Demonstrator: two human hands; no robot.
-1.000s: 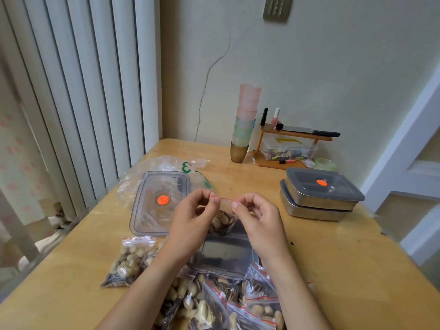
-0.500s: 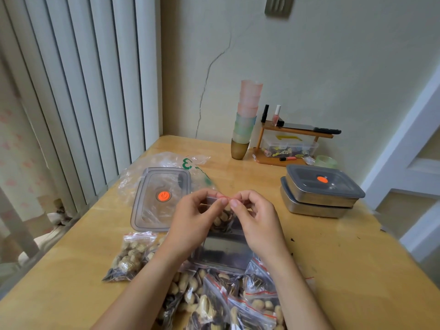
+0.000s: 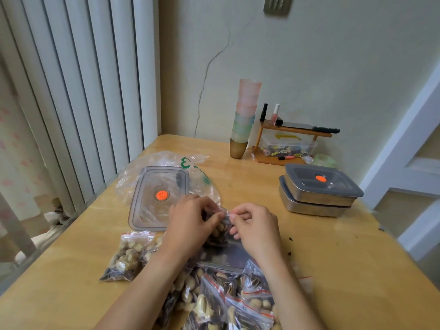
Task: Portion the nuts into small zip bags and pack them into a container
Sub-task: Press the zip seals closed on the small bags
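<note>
Both hands are working on one small zip bag point(image 3: 220, 231) of nuts, held up just above the open steel container point(image 3: 228, 254) in the middle of the counter point(image 3: 333, 258). The left hand point(image 3: 188, 222) has its fingers curled round the bag's left side, thumb and fingertips pinching the top edge. The right hand point(image 3: 256, 226) pinches the same top edge from the right, so the two sets of fingertips nearly meet over the seal. This looks like the sealing step.

On the near side of the container lies a heap of filled bags point(image 3: 228, 303), and one more filled bag point(image 3: 127, 254) sits to the container's left. The clear lid point(image 3: 158, 197) with its orange button rests on a large plastic bag point(image 3: 164, 163) on the far left of the container. Two closed steel boxes point(image 3: 319, 189) are stacked well off to the container's right.

The main risk, as I judge it, is a seal that only half catches: nuts look to be riding high in the bag, close under the pinch, and one caught in the track would leave a gap. If the seal then gave way, nuts could spill onto the counter. Trapped air could also leave the bag puffy and harder to fit among the others.
</note>
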